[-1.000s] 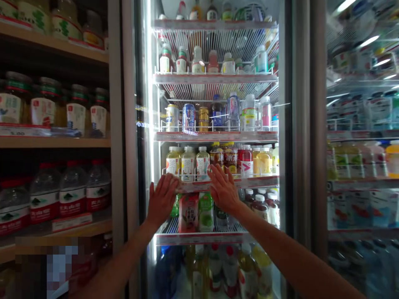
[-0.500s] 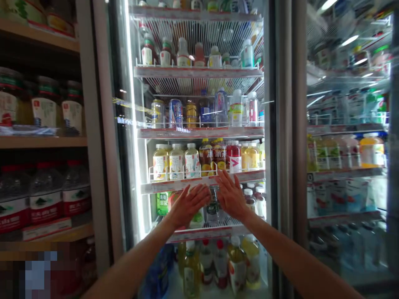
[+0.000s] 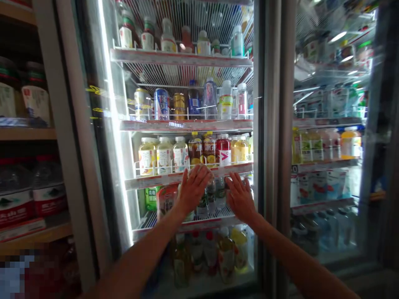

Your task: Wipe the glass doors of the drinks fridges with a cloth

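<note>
Both my hands rest flat on the glass door (image 3: 102,137) of a lit drinks fridge. My left hand (image 3: 193,187) is open, fingers stretched upward, over the price strip of the third shelf (image 3: 149,181). My right hand (image 3: 240,197) is open too, fingers spread, close to the door's right frame (image 3: 268,124). Behind the glass stand rows of bottles (image 3: 164,154) and cans (image 3: 161,104). Neither hand holds anything.
A second fridge door (image 3: 327,133) with more drinks stands to the right. Wooden shelves (image 3: 26,133) on the left carry jars and large water bottles (image 3: 46,191). More bottles (image 3: 226,253) fill the fridge's bottom shelf.
Both hands have slid rightward across the glass, and my left hand has closed in toward the right one. The view has shifted right, so the fridge sits further left in frame.
</note>
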`<state>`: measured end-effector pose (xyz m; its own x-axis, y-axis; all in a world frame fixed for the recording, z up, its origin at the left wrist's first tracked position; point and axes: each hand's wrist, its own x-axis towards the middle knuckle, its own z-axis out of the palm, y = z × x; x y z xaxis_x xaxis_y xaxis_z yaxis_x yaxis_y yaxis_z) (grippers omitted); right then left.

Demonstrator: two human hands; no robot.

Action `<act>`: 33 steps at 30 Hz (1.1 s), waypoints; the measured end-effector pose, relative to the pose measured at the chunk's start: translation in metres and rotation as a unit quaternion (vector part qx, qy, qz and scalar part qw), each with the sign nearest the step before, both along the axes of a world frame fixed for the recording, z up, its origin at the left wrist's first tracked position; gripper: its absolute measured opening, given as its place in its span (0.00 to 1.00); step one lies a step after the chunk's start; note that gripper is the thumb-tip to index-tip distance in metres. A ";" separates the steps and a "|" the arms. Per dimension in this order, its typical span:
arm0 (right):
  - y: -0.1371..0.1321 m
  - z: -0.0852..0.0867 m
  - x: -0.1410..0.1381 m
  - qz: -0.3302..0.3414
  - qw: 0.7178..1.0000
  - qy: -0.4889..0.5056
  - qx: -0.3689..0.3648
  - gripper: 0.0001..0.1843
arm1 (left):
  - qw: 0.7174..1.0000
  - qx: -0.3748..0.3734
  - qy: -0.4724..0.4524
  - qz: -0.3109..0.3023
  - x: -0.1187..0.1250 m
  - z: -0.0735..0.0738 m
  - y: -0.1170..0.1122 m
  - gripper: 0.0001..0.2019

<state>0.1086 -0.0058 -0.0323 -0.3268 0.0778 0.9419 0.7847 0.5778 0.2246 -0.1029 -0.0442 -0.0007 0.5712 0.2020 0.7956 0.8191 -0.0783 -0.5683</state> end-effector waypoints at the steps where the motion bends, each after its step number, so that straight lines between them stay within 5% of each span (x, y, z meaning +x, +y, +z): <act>1: 0.000 -0.002 0.004 -0.007 1.000 0.003 0.002 0.29 | 1.000 -0.001 0.014 -0.009 0.004 -0.002 0.003 0.22; 5: 0.004 -0.010 0.018 -0.026 1.000 0.010 0.009 0.29 | 0.992 -0.019 0.113 -0.047 0.022 -0.003 0.012 0.23; 10: 0.009 -0.015 0.034 -0.044 0.998 0.048 -0.006 0.29 | 1.000 -0.011 -0.011 -0.020 0.046 0.007 0.021 0.23; 15: 0.010 -0.020 0.047 -0.057 0.997 0.045 -0.012 0.30 | 0.981 -0.054 0.178 -0.053 0.058 -0.008 0.023 0.22; 21: 0.007 -0.028 0.053 -0.062 0.997 0.033 -0.022 0.32 | 0.985 -0.059 0.154 -0.044 0.060 -0.023 0.022 0.23; 24: 0.006 -0.029 0.049 -0.063 0.997 0.031 -0.019 0.32 | 0.973 -0.076 0.211 -0.059 0.053 -0.030 0.021 0.23; 29: 0.004 -0.027 0.038 -0.054 0.998 0.033 -0.015 0.30 | 0.994 -0.021 0.101 -0.034 0.021 -0.030 0.010 0.23; 33: 0.000 -0.026 0.022 -0.021 1.000 0.007 -0.013 0.30 | 0.972 -0.059 0.221 -0.047 -0.019 -0.033 -0.008 0.21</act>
